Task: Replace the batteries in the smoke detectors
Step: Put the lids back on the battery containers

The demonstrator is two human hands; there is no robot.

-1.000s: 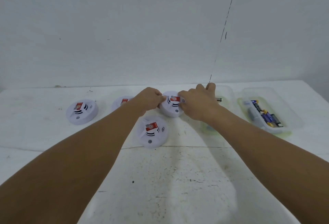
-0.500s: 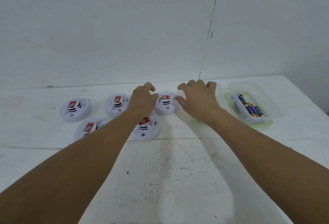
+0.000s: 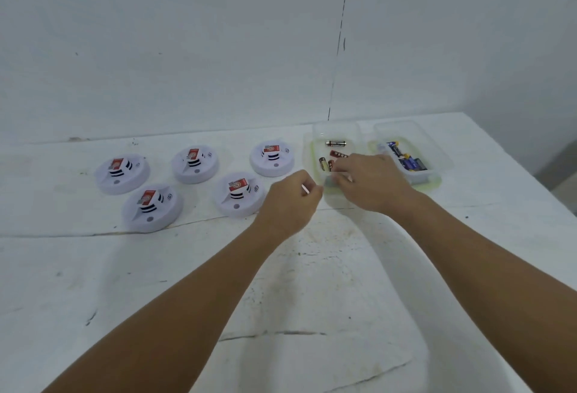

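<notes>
we've got five round white plastic smoke detectors on the scuffed white tabletop (image 3: 312, 283), each w/ a red label on top: back left (image 3: 121, 173), front left (image 3: 152, 207), back middle (image 3: 195, 164), front middle (image 3: 239, 194), back right (image 3: 272, 158). all sit flat, apart from each other.

our right hand (image 3: 371, 185) reaches into the near end of the clear plastic tray (image 3: 315, 143) holding red-and-gold aa batteries (image 3: 335, 157); fingers curl down among them, but we can't tell if they've got one pinched. our left hand (image 3: 292, 202) hovers just beside that tray's near left corner, fingers curled; something thin and pale shows at the fingertips, can't tell what.

a second clear plastic tray (image 3: 437, 149) w/ blue-and-black batteries (image 3: 406, 160) sits further right, untouched.

handling, as we judge it: batteries are small, stiff, smooth cylinders, prob. prone to rolling, so pinch mid-body. detectors look light and rigid; steady by the rim w/ one hand.
</notes>
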